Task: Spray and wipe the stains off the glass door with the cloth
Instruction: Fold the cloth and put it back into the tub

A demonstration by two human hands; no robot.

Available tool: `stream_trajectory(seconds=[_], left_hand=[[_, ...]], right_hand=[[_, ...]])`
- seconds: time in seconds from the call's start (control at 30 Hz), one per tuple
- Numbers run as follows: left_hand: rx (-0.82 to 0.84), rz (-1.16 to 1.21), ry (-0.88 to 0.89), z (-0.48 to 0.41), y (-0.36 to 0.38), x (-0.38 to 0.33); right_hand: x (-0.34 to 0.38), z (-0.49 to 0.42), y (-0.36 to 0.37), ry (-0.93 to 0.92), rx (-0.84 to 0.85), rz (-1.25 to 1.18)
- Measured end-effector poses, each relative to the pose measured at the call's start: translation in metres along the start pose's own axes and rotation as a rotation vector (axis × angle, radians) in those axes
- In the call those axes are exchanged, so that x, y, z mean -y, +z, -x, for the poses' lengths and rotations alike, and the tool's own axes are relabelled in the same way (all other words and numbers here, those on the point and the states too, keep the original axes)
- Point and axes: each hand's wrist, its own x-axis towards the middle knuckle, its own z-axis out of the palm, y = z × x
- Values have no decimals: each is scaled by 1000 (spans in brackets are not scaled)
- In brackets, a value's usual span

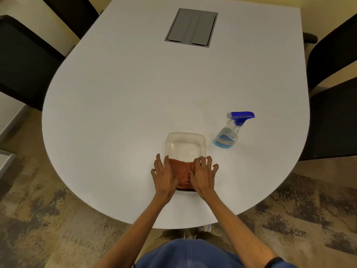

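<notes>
While both hands rest flat on the orange cloth (182,172), nothing is yet gripped: the left hand (164,176) and the right hand (203,175) each have their fingers spread and open, pressing the cloth down over the near end of a clear plastic container (185,145) that sits close to the near edge of the tabletop (119,105). One spray bottle (230,130) with a blue trigger head stands upright toward the right edge, well apart from the hands. No glass door is in view, so where the stains are cannot be told.

Pressing on the near end could tip or slide the light container toward the near edge, since only that end is loaded. Reaching across for the bottle could knock it over, as it is tall on a narrow base.

Counted: one cloth, one container, one spray bottle, one grey hatch (191,28) set in the tabletop near the far edge, two hands.
</notes>
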Motion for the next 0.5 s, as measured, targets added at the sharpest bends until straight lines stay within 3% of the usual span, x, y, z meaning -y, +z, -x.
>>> stream_trajectory(seconds=[0.13,0.23,0.37,0.5], left_hand=[[-185,158,95,0,-6,-18],[-235,279,197,-10,-16,-43],[-148,512,354,-29,-31,-91],[18,628,444,-55,-46,-147]], right_hand=[[-8,2,-11,-28,-312,-227],[-15,-4,-34,93,-521,-472],[-34,-27,-83,321,-724,-703],[-53,-51,-122,294,-709,-834]])
